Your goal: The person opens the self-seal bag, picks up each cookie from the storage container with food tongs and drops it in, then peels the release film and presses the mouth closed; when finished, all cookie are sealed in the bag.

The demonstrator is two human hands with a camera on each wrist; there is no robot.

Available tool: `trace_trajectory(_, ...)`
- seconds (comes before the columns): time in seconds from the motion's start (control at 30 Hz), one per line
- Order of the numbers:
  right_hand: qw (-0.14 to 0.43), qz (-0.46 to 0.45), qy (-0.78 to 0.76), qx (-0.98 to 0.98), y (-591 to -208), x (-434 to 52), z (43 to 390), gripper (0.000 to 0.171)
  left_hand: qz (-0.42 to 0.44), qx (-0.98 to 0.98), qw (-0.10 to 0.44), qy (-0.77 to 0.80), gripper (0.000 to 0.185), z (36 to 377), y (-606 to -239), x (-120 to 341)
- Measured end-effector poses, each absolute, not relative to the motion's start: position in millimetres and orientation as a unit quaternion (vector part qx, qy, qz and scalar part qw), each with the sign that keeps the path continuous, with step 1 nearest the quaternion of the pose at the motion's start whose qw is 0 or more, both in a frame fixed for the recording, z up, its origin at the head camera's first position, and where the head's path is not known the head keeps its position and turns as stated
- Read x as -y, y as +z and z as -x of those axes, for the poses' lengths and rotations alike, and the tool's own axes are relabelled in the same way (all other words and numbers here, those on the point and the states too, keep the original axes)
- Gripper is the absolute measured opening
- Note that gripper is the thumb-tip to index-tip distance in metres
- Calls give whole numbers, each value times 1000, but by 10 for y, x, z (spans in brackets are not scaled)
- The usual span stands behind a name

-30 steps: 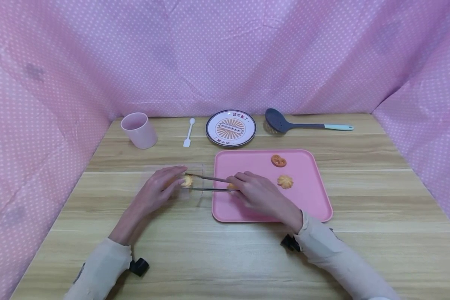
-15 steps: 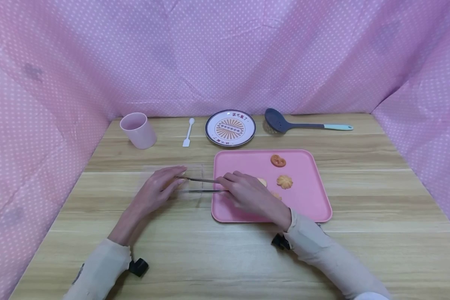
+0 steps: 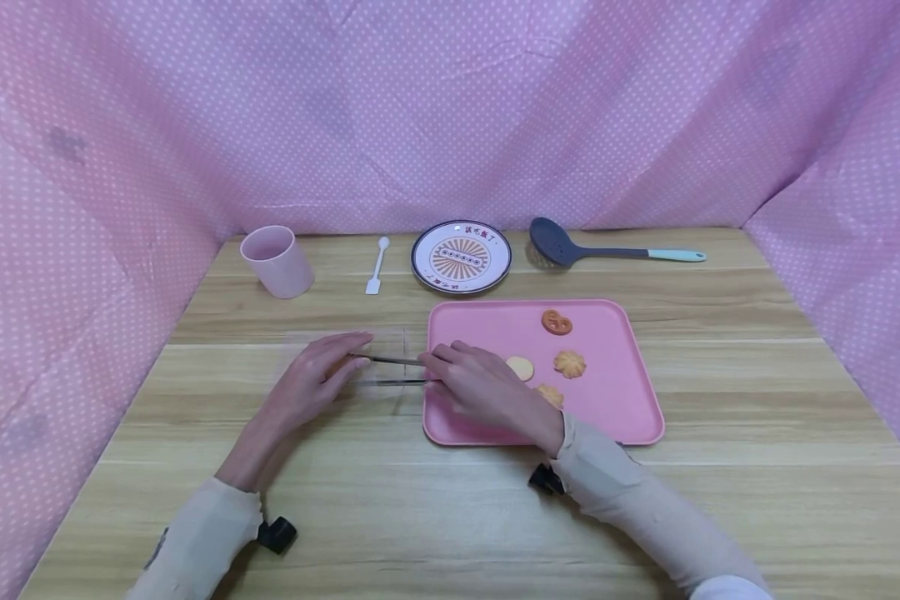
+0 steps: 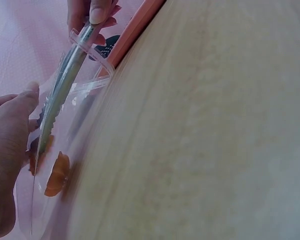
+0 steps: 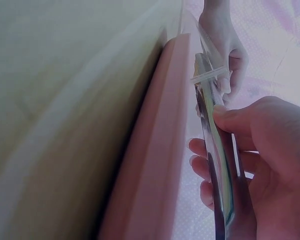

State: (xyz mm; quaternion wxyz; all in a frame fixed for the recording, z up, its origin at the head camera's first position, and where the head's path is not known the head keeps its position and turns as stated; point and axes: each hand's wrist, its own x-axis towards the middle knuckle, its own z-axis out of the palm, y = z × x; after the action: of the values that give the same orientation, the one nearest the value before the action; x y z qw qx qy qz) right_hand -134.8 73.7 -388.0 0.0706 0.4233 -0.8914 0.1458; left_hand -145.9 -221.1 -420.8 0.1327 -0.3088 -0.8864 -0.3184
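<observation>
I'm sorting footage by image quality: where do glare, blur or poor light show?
Head view: fairly even light, though the clear bag nearly vanishes against the table; left wrist view: table soft and smeared, pale glints on the bag; right wrist view: backdrop washed out at upper right, table dim and blurred at left, bright streaks on the tongs.

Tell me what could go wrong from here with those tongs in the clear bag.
The tongs have toothed edges inside the clear bag and might snag its film.

A bagged cookie sits close to the tips and could crumble if pinched hard.

In the head view, the right hand partly covers a half-hidden cookie on the pink tray; pulling back might brush it.
</observation>
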Motion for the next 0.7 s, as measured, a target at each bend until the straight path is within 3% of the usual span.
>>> trace_trajectory(0.7,62,-395,154,904,-3882,-957,1280,29,302,891,122,-317,37,1445,-4193,2206)
